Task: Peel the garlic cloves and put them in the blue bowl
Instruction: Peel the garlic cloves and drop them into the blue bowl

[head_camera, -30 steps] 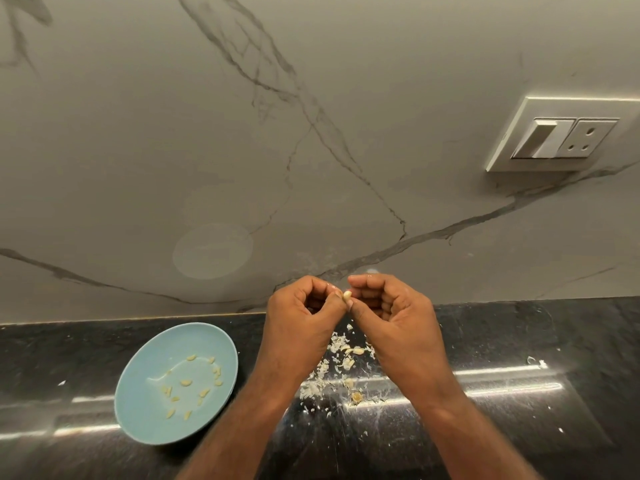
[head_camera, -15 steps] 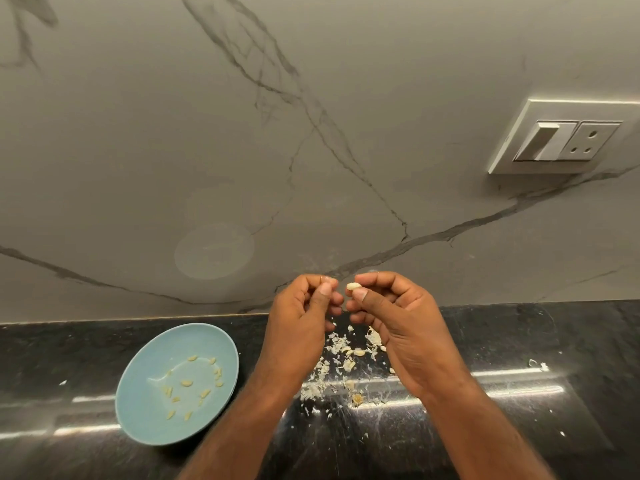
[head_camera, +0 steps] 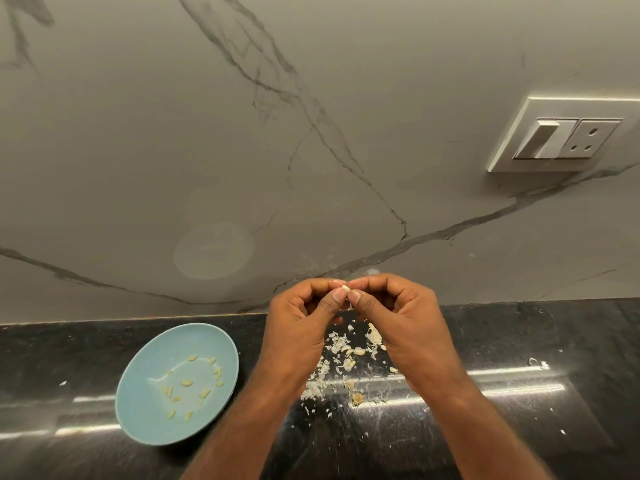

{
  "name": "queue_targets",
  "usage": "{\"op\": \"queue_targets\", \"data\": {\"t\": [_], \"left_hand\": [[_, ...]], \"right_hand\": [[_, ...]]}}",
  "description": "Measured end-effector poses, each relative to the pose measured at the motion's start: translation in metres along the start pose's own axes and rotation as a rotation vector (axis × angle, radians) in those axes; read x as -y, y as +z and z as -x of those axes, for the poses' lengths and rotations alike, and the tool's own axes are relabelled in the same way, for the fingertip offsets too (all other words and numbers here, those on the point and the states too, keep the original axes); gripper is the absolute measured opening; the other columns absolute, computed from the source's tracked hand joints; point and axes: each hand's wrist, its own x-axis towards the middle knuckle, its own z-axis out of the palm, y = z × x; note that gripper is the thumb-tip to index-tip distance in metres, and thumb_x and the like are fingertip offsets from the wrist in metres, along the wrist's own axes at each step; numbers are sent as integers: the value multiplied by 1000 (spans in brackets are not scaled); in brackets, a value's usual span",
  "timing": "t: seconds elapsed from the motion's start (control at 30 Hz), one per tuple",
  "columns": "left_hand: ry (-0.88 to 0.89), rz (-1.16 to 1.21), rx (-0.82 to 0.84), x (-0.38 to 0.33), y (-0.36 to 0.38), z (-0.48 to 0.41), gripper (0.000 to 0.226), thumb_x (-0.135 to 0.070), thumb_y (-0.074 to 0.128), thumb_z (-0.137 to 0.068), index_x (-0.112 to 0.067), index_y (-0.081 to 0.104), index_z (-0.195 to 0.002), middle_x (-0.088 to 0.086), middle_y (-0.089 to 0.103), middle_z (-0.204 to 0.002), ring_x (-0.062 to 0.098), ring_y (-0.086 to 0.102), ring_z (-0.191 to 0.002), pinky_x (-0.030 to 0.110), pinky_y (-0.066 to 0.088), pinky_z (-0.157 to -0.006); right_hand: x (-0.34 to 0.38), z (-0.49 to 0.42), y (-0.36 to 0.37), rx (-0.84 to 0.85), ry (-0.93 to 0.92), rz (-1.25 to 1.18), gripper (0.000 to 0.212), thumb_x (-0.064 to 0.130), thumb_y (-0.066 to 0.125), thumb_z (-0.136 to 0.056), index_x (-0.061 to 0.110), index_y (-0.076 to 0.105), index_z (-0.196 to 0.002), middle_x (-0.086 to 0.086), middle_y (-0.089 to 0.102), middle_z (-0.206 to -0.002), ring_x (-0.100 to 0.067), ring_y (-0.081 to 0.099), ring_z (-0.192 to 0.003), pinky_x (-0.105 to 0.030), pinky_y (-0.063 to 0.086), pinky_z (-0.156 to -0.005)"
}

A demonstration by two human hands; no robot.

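Head view: a garlic clove [head_camera: 345, 289] pinched between both hands above the back edge of the countertop [head_camera: 519, 427], blue bowl [head_camera: 194, 329] off to the left.

The left hand [head_camera: 301, 327] and right hand [head_camera: 405, 323] meet fingertip to fingertip, each with thumb and curled fingers nipping the small pale clove, so both hands are closed on it; its long axis is too small to read. Under the hands a scatter of papery skins [head_camera: 341, 355] lies on the dark counter. The bowl sits on the counter's left part toward the front edge, with peeled cloves [head_camera: 187, 383] inside. It lies left of and below the grip, just beside the left forearm, so the left hand looks the nearer one to carry the clove across once it is bare.
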Motion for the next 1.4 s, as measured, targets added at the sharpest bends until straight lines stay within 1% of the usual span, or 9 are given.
{"op": "queue_targets", "data": {"t": [0.17, 0.37, 0.5, 0.67, 0.77, 0.9, 1.07, 1.27, 1.4], "left_hand": [[26, 40, -16, 1, 2, -1, 24, -24, 69, -80, -13, 75, -101, 2, 77, -96, 18, 72, -93, 30, 60, -79], [28, 56, -21, 2, 3, 0, 22, -23, 68, -82, -12, 74, -100, 3, 76, -93, 17, 73, -89, 26, 58, -77], [16, 69, -31, 3, 3, -1, 15, -15, 66, -88, -10, 72, -101, 5, 76, -94, 20, 73, -90, 27, 59, -77], [-44, 203, -50, 1, 3, -2, 23, -20, 67, -82, -6, 71, -101, 8, 75, -89, 18, 71, -82, 23, 57, -71], [-93, 266, -36, 1, 1, -3, 23, -19, 66, -83, -6, 71, -102, 5, 74, -85, 14, 68, -79, 22, 55, -68], [-123, 270, -19, 1, 0, -3, 15, -13, 64, -90, -7, 73, -101, 4, 73, -85, 13, 65, -78, 22, 55, -69], [-106, 227, -25, 1, 1, -2, 23, -25, 69, -77, -13, 75, -96, 1, 75, -92, 15, 67, -87, 29, 57, -79], [-82, 174, -14, 0, -2, -2, 26, -25, 69, -79, -10, 74, -99, 4, 74, -88, 15, 66, -81, 28, 54, -73], [-71, 150, 9, 0, -1, -2, 20, -19, 68, -85, -8, 73, -100, 7, 74, -92, 17, 67, -82, 25, 55, -72]], "right_hand": [[1, 1, 7, -23, -53, 66, 7, 12, 69, -92, 18, 73, -91, 7, 75, -83, -5, 71, -80, -17, 55, -71], [-6, 2, 10, -30, -67, 141, 11, 13, 62, -98, 20, 69, -92, 3, 73, -85, -12, 71, -83, -25, 58, -74], [-6, 0, 11, -44, -48, 120, 14, 11, 59, -99, 20, 68, -92, 4, 72, -84, -6, 68, -79, -21, 54, -70], [-3, -1, 7, -76, -20, 74, 21, 4, 56, -99, 19, 70, -102, 2, 75, -88, -10, 71, -83, -24, 57, -74], [0, 2, 6, -89, -50, 96, 20, 7, 66, -94, 22, 71, -106, 7, 76, -93, -7, 72, -91, -21, 57, -82], [5, 5, 5, -41, -81, 193, 14, 16, 75, -88, 28, 74, -96, 14, 75, -88, -5, 71, -86, -20, 57, -77], [3, 2, 6, 27, -1, 152, 9, 18, 75, -88, 21, 77, -96, 4, 77, -89, -12, 74, -87, -32, 61, -82], [1, 1, 3, 12, 23, 40, 9, 18, 72, -89, 14, 76, -96, -2, 78, -87, -17, 75, -87, -34, 60, -83], [1, 0, 2, -5, 8, 12, 10, 22, 72, -88, 14, 76, -93, -2, 77, -84, -13, 74, -81, -23, 57, -73]]}}
